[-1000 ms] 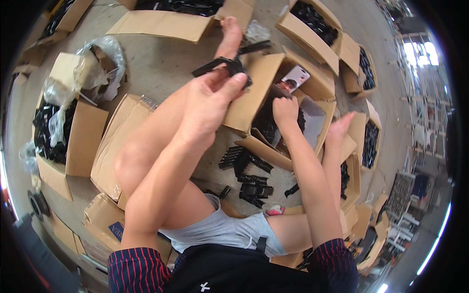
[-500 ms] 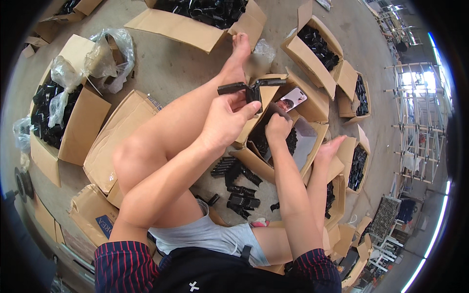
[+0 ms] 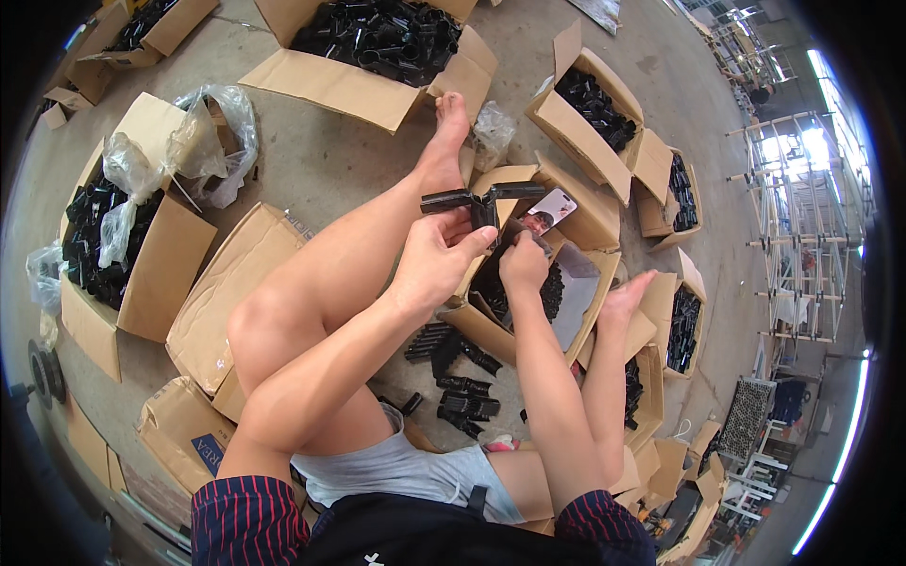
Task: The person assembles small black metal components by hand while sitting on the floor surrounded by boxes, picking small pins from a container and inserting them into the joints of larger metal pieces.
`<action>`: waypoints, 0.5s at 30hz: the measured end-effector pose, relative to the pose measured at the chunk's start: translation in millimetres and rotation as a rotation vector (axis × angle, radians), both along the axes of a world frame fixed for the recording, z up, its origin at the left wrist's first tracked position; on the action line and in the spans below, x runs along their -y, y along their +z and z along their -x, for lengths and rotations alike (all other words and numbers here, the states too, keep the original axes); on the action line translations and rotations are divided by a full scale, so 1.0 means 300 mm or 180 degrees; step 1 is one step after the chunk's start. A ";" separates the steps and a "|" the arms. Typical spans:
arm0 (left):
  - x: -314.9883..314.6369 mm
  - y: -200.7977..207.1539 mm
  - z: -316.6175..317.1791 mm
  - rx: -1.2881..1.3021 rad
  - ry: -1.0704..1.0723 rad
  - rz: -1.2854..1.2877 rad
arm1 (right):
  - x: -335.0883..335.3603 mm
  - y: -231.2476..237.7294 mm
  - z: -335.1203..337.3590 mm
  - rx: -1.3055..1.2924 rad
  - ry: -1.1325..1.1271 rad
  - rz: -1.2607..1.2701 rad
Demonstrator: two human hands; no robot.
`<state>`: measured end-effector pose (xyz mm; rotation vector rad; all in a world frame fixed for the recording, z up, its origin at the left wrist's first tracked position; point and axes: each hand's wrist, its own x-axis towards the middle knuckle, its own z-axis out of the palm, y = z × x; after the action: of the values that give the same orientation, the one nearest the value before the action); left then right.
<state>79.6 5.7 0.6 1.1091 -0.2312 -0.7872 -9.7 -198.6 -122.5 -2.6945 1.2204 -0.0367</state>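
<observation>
My left hand is closed round a black plastic fitting with several arms, held up over the near edge of a cardboard box. Two of its tubular arms stick out to the left and right above my fingers. My right hand is over the same box, just right of the fitting, its fingers pinched together. What they hold, if anything, is too small to make out. Small black pieces lie inside the box below. A phone leans at the box's far side, behind my right hand.
Black fittings lie in rows on the floor between my legs. Open cartons of black parts surround me: a left carton, a far carton, a right carton. Flattened cardboard lies by my left knee. Metal racks stand at right.
The view has shifted slightly, so the boxes sit a little lower. My right hand has turned from a fist to a pinch with fingertips upward. My left hand keeps the fitting.
</observation>
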 end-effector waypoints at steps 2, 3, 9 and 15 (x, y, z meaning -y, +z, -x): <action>0.009 -0.007 0.010 -0.0132 -0.0102 0.0056 | -0.038 0.137 0.035 0.1021 -0.0057 -0.0778; 0.011 -0.003 0.018 -0.0262 -0.0138 0.0111 | -0.065 0.212 0.057 0.1587 -0.0030 -0.1155; 0.024 0.004 0.065 -0.0341 -0.0638 0.0411 | -0.243 0.551 0.111 0.3888 0.0159 -0.2098; 0.015 0.006 0.117 -0.0192 -0.0991 0.0495 | -0.276 0.554 0.161 0.3797 0.0072 -0.1747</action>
<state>44.6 1.3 2.5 0.9118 -0.4138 -1.0594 -58.1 -115.7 43.7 -1.6520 0.6399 -0.9706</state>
